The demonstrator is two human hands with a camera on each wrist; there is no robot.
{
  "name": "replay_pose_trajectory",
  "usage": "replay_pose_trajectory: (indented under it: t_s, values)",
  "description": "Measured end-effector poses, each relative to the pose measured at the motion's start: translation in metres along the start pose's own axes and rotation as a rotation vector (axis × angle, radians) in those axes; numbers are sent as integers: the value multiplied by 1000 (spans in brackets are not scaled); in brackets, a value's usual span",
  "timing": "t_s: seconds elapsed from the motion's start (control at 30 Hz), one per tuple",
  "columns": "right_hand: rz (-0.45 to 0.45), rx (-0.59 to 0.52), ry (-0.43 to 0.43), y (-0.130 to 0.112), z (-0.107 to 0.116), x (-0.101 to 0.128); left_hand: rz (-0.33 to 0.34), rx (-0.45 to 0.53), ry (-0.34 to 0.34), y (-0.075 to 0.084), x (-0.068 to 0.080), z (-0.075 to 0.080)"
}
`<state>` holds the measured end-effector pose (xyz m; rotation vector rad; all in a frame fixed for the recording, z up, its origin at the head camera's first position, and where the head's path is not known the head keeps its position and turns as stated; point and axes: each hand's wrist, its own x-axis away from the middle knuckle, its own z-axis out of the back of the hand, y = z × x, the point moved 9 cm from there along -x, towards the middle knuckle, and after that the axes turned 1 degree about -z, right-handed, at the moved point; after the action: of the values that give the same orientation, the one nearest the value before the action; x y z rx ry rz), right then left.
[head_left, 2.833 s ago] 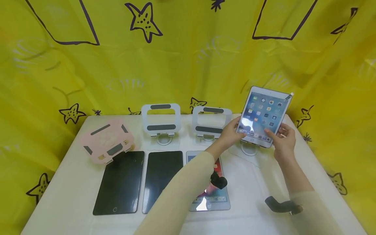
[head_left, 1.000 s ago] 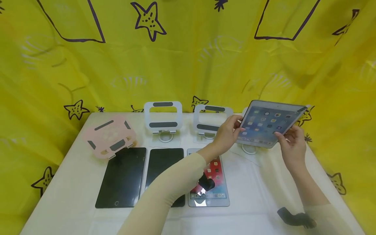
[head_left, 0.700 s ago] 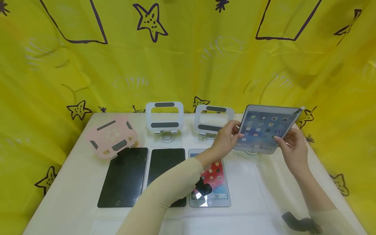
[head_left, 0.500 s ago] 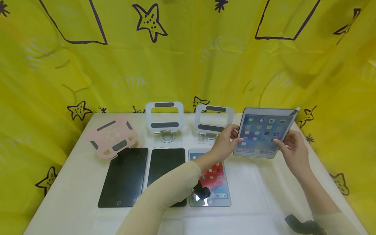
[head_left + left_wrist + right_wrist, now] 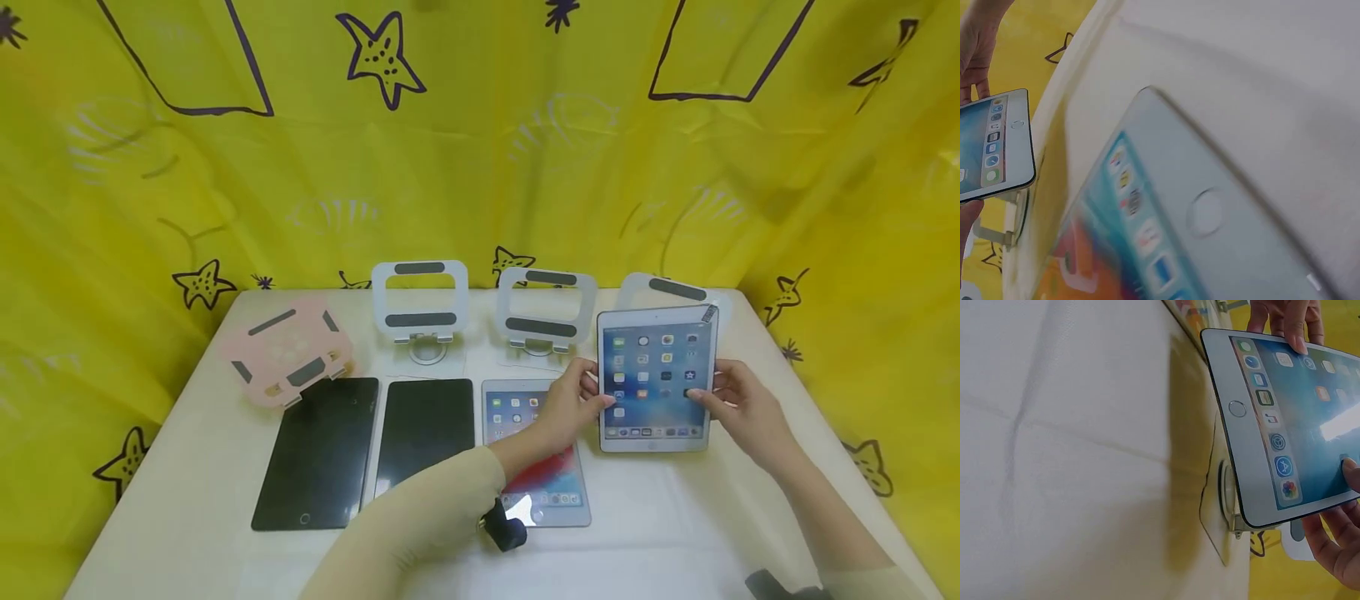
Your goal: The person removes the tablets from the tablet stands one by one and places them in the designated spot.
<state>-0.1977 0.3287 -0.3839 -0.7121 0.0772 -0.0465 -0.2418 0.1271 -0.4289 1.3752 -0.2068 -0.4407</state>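
Note:
Both hands hold a lit white tablet (image 5: 654, 379) by its side edges, just above the table in front of the far-right stand (image 5: 675, 290). My left hand (image 5: 581, 402) pinches its left edge, thumb on the screen border. My right hand (image 5: 722, 400) grips the right edge, thumb on the glass. In the right wrist view the tablet (image 5: 1297, 425) hangs tilted above the stand's round base (image 5: 1229, 487), with the right fingers (image 5: 1335, 540) under it. The left wrist view shows its home-button end (image 5: 997, 147).
On the white table (image 5: 187, 517) lie two dark tablets (image 5: 318, 454) (image 5: 423, 433) and a lit tablet (image 5: 536, 467), also close up (image 5: 1166, 237). Behind them stand a pink stand (image 5: 285, 354) and two white stands (image 5: 420, 304) (image 5: 546, 308). Yellow cloth (image 5: 480, 150) surrounds the table.
The tablet has left the far-right stand, tipped back, then come down and toward me in both hands. The stand behind it now shows bare.

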Motion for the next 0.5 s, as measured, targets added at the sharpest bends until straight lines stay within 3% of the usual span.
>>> replay_pose_trajectory:
  t_s: [0.17, 0.3, 0.5]
  values:
    - [-20, 11, -97, 9, -10, 7, 108, 83, 15, -17, 13, -9]
    - [-53, -15, -186, 16, -19, 13, 132, 120, 5, -25, 21, -15]
    - [-121, -72, -317, 31, -34, 23, 170, 148, -64, -34, 36, -26]
